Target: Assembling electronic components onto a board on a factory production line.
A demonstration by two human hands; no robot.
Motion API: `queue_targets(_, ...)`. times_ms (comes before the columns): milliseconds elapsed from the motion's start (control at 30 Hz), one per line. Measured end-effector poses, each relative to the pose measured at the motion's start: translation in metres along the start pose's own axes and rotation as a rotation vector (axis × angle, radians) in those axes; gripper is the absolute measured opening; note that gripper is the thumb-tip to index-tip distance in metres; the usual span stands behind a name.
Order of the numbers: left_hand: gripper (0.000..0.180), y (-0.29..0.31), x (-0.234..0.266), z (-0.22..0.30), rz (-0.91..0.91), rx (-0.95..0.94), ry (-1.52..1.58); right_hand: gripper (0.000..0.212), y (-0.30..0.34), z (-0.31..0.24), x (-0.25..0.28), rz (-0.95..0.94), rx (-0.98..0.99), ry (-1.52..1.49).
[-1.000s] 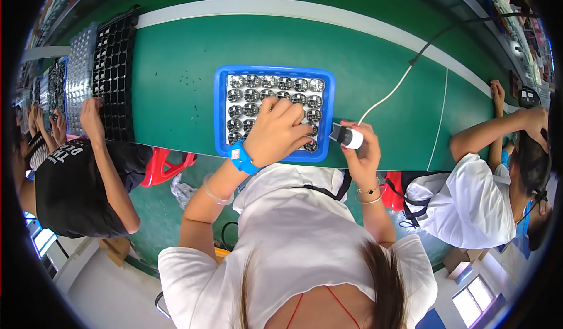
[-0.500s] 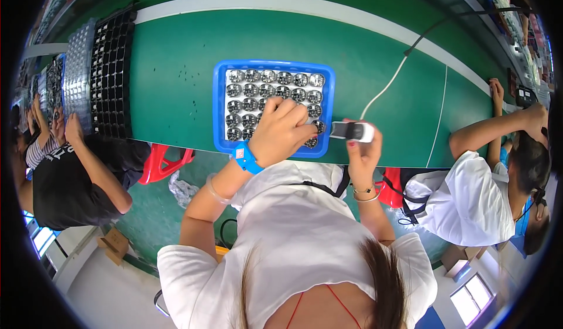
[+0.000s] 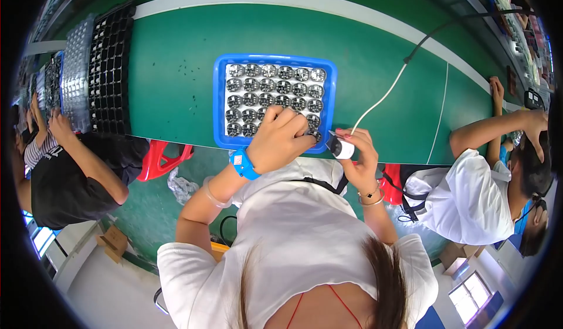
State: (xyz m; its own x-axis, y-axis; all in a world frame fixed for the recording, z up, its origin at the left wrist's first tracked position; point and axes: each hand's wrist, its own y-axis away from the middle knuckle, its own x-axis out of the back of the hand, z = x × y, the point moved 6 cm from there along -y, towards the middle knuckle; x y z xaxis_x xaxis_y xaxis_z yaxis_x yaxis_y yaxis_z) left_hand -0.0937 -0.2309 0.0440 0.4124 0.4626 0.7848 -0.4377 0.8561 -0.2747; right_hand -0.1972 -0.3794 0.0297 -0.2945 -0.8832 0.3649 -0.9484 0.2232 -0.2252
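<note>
A blue tray with a white lining lies at the bench's near edge and holds several rows of round, shiny dark parts. Over its lower right area is my left hand, its fingers curled and their tips at a round part in the near right corner; the hand partly hides that part and its neighbours. Just right of the tray, my right hand is closed around a small white-and-black corded handheld device. The front end of the device points toward that corner part.
The device's cable runs across the green bench to the far right. Black compartment trays and clear trays stand at left. Tiny dark bits are scattered left of the blue tray. People sit on both sides, near red stools.
My left hand has shifted down from the part above to the near right corner part. My right hand has moved slightly left and down, tilting the device.
</note>
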Motion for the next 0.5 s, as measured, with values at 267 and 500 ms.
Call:
queue_targets(267, 0.007, -0.005, 0.012, 0.005, 0.120, 0.016, 0.069, 0.041, -0.007, -0.006, -0.004, -0.017, 0.058, 0.017)
queue_targets(500, 0.009, -0.004, 0.013, 0.004, 0.194, 0.053, 0.088, 0.042, -0.005, -0.003, -0.005, -0.009, 0.072, 0.004)
